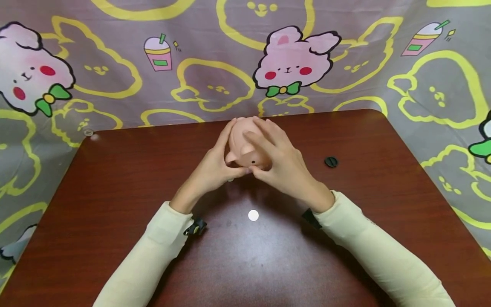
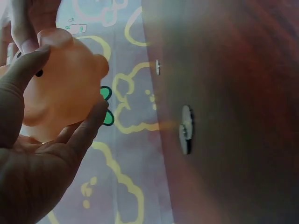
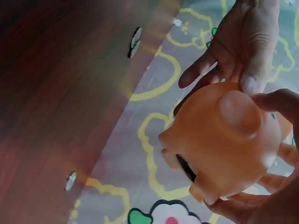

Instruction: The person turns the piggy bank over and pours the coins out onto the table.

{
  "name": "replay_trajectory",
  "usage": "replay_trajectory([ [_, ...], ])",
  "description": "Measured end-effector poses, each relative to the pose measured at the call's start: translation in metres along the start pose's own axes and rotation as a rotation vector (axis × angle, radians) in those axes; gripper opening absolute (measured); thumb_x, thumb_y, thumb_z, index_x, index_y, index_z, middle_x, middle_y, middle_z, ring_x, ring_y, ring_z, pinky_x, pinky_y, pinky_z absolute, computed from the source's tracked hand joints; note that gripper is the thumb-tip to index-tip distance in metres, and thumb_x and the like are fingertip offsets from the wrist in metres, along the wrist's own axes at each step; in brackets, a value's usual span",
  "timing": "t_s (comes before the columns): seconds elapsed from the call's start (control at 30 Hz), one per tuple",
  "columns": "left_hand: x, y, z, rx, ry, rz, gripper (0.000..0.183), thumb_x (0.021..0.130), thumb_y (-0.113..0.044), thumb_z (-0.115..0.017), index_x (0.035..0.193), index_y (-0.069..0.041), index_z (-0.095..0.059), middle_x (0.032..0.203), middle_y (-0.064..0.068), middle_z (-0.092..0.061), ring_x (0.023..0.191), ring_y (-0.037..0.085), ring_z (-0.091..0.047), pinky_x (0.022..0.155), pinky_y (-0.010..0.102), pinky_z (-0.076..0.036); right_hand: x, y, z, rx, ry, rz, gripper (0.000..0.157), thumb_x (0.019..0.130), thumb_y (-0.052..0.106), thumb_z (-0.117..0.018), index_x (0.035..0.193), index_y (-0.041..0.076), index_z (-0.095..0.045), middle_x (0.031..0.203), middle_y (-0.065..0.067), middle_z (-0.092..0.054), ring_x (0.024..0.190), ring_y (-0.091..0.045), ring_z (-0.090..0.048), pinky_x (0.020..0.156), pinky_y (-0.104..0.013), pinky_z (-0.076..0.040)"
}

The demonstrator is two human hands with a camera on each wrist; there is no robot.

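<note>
Both hands hold a pink piggy bank (image 1: pixel 241 136) up off the table near its far side. My left hand (image 1: pixel 215 166) grips its left side, with the thumb under the face. On the other side, my right hand (image 1: pixel 284 162) curls its fingers over the body, and the two thumbs meet near the snout. A dark opening (image 3: pixel 186 168) shows on the underside between the feet in the right wrist view. Below the bank, two overlapping discs that look like coins (image 2: pixel 187 129) lie on the table. The hands mostly hide them in the head view.
A small round black plug (image 1: pixel 331 162) lies on the brown table (image 1: pixel 383 192) to the right. A clear knob-like piece (image 1: pixel 88 132) sits at the table's far left corner. Patterned cloth (image 1: pixel 215 42) hangs behind and at the sides. A bright round spot appears on the glossy tabletop.
</note>
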State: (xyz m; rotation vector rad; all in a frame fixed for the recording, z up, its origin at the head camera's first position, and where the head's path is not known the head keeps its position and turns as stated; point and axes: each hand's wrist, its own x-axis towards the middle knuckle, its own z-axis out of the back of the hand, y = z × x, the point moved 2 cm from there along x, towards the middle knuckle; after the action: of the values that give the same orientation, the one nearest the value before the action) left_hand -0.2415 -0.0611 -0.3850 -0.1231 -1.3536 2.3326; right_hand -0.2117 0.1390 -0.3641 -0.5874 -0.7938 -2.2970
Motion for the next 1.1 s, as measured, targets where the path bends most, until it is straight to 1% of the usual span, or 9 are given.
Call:
replay_trajectory([
  [0.13, 0.001, 0.006, -0.003, -0.028, -0.001, -0.042, 0.123, 0.081, -0.016, -0.092, 0.169, -0.031, -0.008, 0.171, 0.009, -0.028, 0.140, 0.027, -0.050, 0.111, 0.047, -0.048, 0.001, 0.005, -0.003, -0.119, -0.001, 0.071, 0.071, 0.078, 0.013, -0.090, 0.142, 0.016, -0.061, 0.163, -0.011, -0.044, 0.154, -0.039, -0.036, 0.068, -0.049, -0.064],
  [0.33, 0.000, 0.008, -0.004, -0.013, -0.015, -0.030, 0.122, 0.082, -0.022, -0.092, 0.168, -0.036, -0.008, 0.167, 0.011, -0.037, 0.128, 0.027, -0.060, 0.103, 0.047, -0.053, 0.001, 0.001, -0.002, -0.037, 0.003, 0.020, 0.073, 0.078, 0.012, -0.091, 0.144, 0.013, -0.060, 0.163, -0.011, -0.044, 0.155, -0.035, -0.035, 0.077, -0.050, -0.063],
  [0.43, 0.000, 0.007, -0.003, -0.022, -0.016, -0.011, 0.116, 0.085, -0.028, -0.090, 0.167, -0.045, -0.009, 0.156, 0.014, -0.050, 0.100, 0.027, -0.070, 0.083, 0.042, -0.059, 0.001, -0.005, 0.000, 0.120, -0.003, -0.073, 0.077, 0.079, 0.009, -0.090, 0.148, 0.009, -0.057, 0.164, -0.012, -0.042, 0.155, -0.032, -0.036, 0.101, -0.053, -0.056],
  [0.53, 0.000, 0.004, -0.003, -0.098, -0.017, -0.021, 0.108, 0.089, -0.026, -0.086, 0.166, -0.045, -0.013, 0.157, 0.012, -0.050, 0.100, 0.026, -0.073, 0.082, 0.039, -0.062, 0.003, -0.014, 0.002, 0.326, -0.019, -0.214, 0.078, 0.082, 0.009, -0.088, 0.152, 0.010, -0.054, 0.164, -0.009, -0.042, 0.153, -0.025, -0.037, 0.117, -0.047, -0.044],
  [0.57, 0.001, 0.003, -0.002, -0.121, -0.022, -0.031, 0.105, 0.091, -0.024, -0.084, 0.167, -0.043, -0.015, 0.160, 0.010, -0.047, 0.113, 0.024, -0.071, 0.090, 0.038, -0.061, 0.003, -0.017, 0.002, 0.404, -0.027, -0.276, 0.077, 0.084, 0.009, -0.087, 0.153, 0.012, -0.053, 0.163, -0.007, -0.044, 0.151, -0.022, -0.040, 0.118, -0.041, -0.043],
  [0.67, 0.003, -0.002, -0.001, -0.147, -0.057, -0.084, 0.096, 0.093, -0.021, -0.082, 0.168, -0.032, -0.023, 0.168, 0.002, -0.036, 0.139, 0.020, -0.056, 0.112, 0.041, -0.050, 0.003, -0.024, 0.001, 0.729, -0.036, -0.487, 0.069, 0.091, 0.012, -0.078, 0.154, 0.019, -0.051, 0.156, -0.002, -0.050, 0.137, -0.016, -0.051, 0.105, -0.029, -0.051],
  [0.83, 0.005, -0.018, 0.002, -0.025, -0.158, -0.133, 0.079, 0.093, -0.027, -0.082, 0.162, -0.023, -0.042, 0.163, 0.003, -0.044, 0.144, 0.020, -0.047, 0.116, 0.046, -0.045, -0.002, -0.028, -0.010, 1.314, -0.058, -0.707, 0.043, 0.104, 0.011, -0.053, 0.147, 0.020, -0.051, 0.130, -0.002, -0.063, 0.105, -0.015, -0.067, 0.084, -0.033, -0.061],
  [0.93, 0.005, -0.027, 0.002, 0.043, -0.189, -0.116, 0.073, 0.093, -0.032, -0.082, 0.158, -0.022, -0.049, 0.161, 0.003, -0.047, 0.147, 0.020, -0.045, 0.116, 0.046, -0.045, -0.005, -0.028, -0.017, 1.457, -0.064, -0.739, 0.035, 0.106, 0.010, -0.043, 0.139, 0.020, -0.053, 0.110, -0.001, -0.070, 0.092, -0.014, -0.070, 0.079, -0.038, -0.061],
  [1.1, 0.005, -0.032, 0.000, 0.072, -0.186, -0.101, 0.072, 0.093, -0.033, -0.082, 0.157, -0.021, -0.050, 0.160, 0.004, -0.048, 0.145, 0.020, -0.047, 0.114, 0.045, -0.047, -0.008, -0.030, -0.019, 1.489, -0.061, -0.743, 0.032, 0.107, 0.011, -0.043, 0.136, 0.020, -0.053, 0.105, -0.001, -0.071, 0.090, -0.015, -0.071, 0.079, -0.041, -0.061],
])
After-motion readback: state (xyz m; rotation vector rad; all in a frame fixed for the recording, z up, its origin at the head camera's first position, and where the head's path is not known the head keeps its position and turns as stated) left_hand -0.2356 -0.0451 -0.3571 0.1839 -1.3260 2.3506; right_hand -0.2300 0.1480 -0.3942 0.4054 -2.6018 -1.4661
